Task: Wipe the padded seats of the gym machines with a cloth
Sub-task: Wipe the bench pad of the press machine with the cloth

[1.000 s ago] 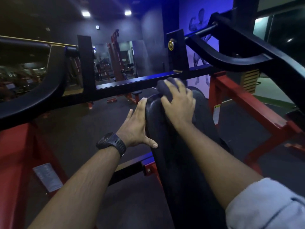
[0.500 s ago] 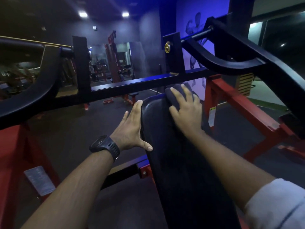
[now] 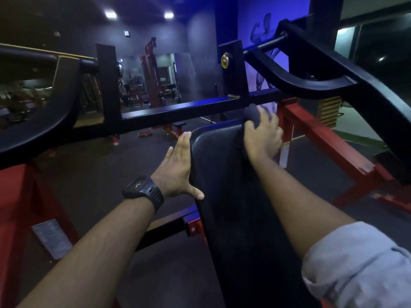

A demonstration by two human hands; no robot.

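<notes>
A long black padded seat (image 3: 224, 174) of a gym machine runs away from me down the middle of the view. My left hand (image 3: 178, 167) lies flat against the pad's left edge, fingers straight, thumb on the pad's face. My right hand (image 3: 262, 134) is at the pad's far right corner, pressing a dark cloth (image 3: 252, 116) against it. The cloth sticks out beyond my fingertips; the rest is hidden under the hand. The right hand is motion-blurred.
A black crossbar (image 3: 178, 110) passes just beyond the pad's top. Curved black lever arms rise at the left (image 3: 44, 121) and right (image 3: 322, 85). Red frame beams (image 3: 329, 141) stand to the right and at the far left. Dark rubber floor surrounds the machine.
My right hand has slid the cloth from the pad's top middle across to its right corner. My left hand has stayed on the left edge. The camera has shifted slightly.
</notes>
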